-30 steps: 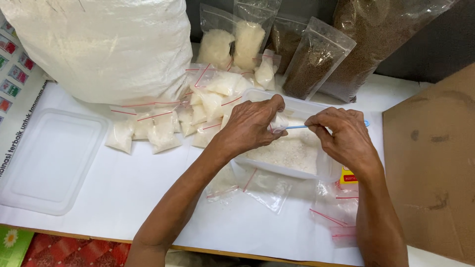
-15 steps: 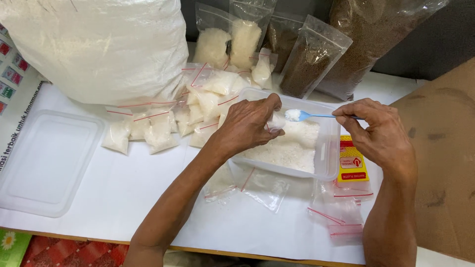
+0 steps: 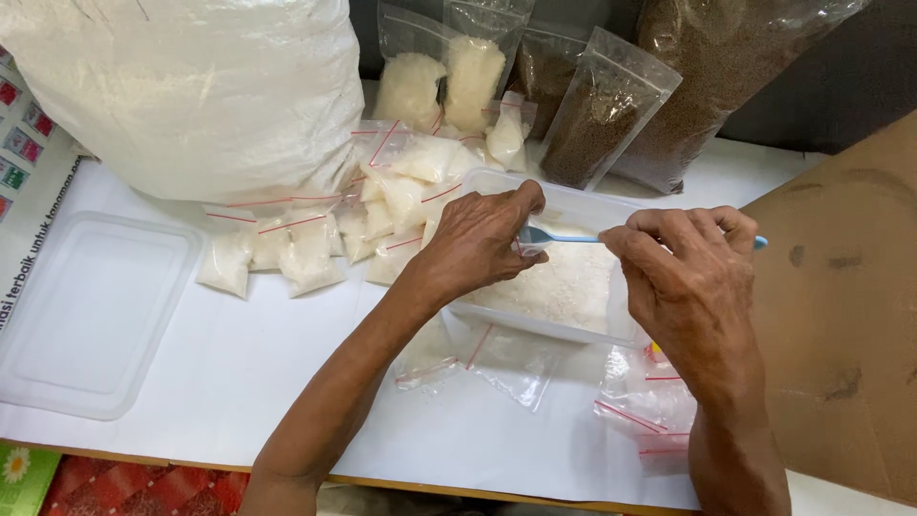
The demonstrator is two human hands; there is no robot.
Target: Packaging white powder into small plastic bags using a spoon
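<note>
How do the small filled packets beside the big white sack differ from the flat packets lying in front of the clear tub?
The small filled packets bulge with white grains, while the flat packets look empty and lie limp. The filled packets are piled close against the big white sack; the flat packets lie nearer the table edge, in front of the clear tub, between the left hand and the right hand. Both kinds are clear plastic with a red strip at the mouth.

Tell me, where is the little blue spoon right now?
The blue spoon is held in the right hand, right of centre, its bowl reaching to the left hand above the clear tub of white grains.
</note>
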